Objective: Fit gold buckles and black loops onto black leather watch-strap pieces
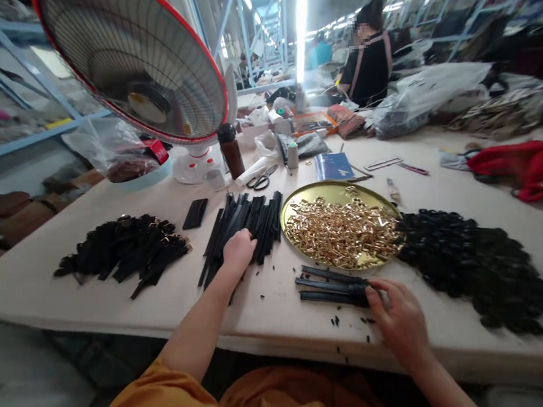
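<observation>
My left hand (240,250) is closed at the near side of a pile of flat black strips (266,219); its fingers pinch at one of them. On the table to the right, my right hand (397,316) grips the ends of several black strips (332,283) lying side by side, their far ends fanned to the left. Behind it stands a round gold tray (364,187), heaped with small gold metal buckles (344,229). Beside the tray spreads a big heap of black loops (473,263). At the left lies a pile of black strips with gold buckles attached (124,246).
A large red-rimmed fan (148,69) rises at the back left. A black phone-like slab (195,214), scissors (262,178), a brown bottle (231,153) and a blue booklet (333,166) lie or stand behind the piles. Another person (368,64) is farther back. Black bits dot the table's front.
</observation>
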A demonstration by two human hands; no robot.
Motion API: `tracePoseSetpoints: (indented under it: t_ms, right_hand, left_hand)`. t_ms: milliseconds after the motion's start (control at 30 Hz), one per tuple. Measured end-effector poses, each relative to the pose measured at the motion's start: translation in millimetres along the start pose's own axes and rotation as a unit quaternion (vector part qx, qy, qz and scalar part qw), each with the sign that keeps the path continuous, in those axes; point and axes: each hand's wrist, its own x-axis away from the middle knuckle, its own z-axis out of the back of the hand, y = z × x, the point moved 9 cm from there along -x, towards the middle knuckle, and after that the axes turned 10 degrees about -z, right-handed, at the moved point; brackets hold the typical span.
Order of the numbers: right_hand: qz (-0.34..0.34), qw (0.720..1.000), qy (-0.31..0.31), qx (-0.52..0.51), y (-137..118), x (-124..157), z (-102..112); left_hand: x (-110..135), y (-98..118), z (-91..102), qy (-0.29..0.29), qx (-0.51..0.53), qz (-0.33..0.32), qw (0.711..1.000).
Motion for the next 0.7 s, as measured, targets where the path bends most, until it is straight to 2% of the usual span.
tracePoseSetpoints:
  t_ms: [100,133,167,200,233,267,333,367,400,433,533,633,700]
  right_hand:
    - [-0.006,0.997,0.053,-0.054,-9,4,19]
    - [-0.013,0.995,0.064,-0.079,-15,7,26]
    - [-0.028,0.992,0.055,-0.109,-22,9,30]
    - [-0.053,0.987,0.025,-0.147,-29,12,30]
    - [-0.089,0.976,-0.034,-0.196,-35,15,25]
    - [-0.135,0.95,-0.117,-0.255,-41,22,15]
    - [-0.23,0.857,-0.263,-0.38,-54,42,0]
    - [-0.276,0.811,-0.299,-0.421,-56,52,-2]
    - [-0.316,0.777,-0.311,-0.447,-55,60,0]
    - [-0.351,0.759,-0.306,-0.455,-49,66,5]
    - [-0.413,0.759,-0.258,-0.432,-27,79,21]
    - [-0.419,0.773,-0.224,-0.42,-14,82,30]
    - [-0.408,0.795,-0.22,-0.392,-10,82,30]
  left_hand:
    - [13,15,26.6,0.054,0.054,-0.025,0.997]
    - [21,27,37.0,0.084,0.114,-0.049,0.989]
    - [30,40,43.0,0.096,0.195,-0.073,0.973]
    - [39,57,43.6,0.083,0.292,-0.097,0.948]
    - [49,75,38.7,0.049,0.395,-0.108,0.911]
    - [58,93,31.0,0.008,0.49,-0.106,0.865]
    - [75,116,17.5,-0.017,0.614,-0.069,0.786]
    - [82,123,9.2,-0.019,0.652,-0.042,0.756]
    - [88,126,-0.4,-0.021,0.678,-0.011,0.735]
    - [94,127,-10.4,-0.025,0.694,0.02,0.719]
    - [110,127,-37.2,-0.055,0.718,0.087,0.688]
    - [121,130,-53.2,-0.093,0.738,0.117,0.658]
    - [126,131,-59.9,-0.105,0.747,0.14,0.642]
